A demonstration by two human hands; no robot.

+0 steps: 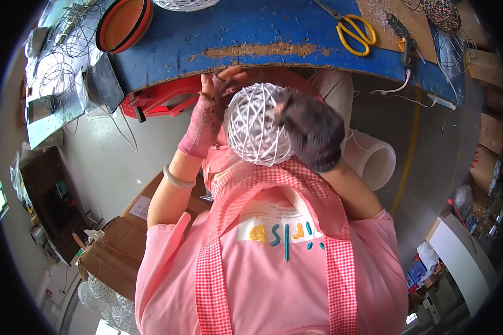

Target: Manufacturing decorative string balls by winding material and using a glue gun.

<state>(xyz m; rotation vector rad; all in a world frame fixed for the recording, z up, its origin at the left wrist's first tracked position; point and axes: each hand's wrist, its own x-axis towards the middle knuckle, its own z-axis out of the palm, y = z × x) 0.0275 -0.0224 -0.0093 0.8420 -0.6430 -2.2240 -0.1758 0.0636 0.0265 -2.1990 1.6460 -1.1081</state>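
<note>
Both hands are wearing fingerless gloves: the left hand, in pink, is sitting just beside a white woven ball with thumb and fingers spread apart, while the right hand, in a dark glove, is overlapping the ball's other side. Motion is blurring the right hand; its fingers are looking curled, but I cannot tell whether they are pinching a strand. Between the hands, the ball is resting above the lap.

Nearer the body, below the hands, a white panel on the pink clothing is carrying large yellow and teal lettering and a small line of dark print. Beyond the left hand, a red-rimmed round tray is lying on the blue desk. Beyond the right hand, yellow-handled scissors are lying near a dark glue gun. Below the left hand, to its left, a cardboard box is standing near a white label bearing dark characters. Right of the right hand, a white tube is showing.
</note>
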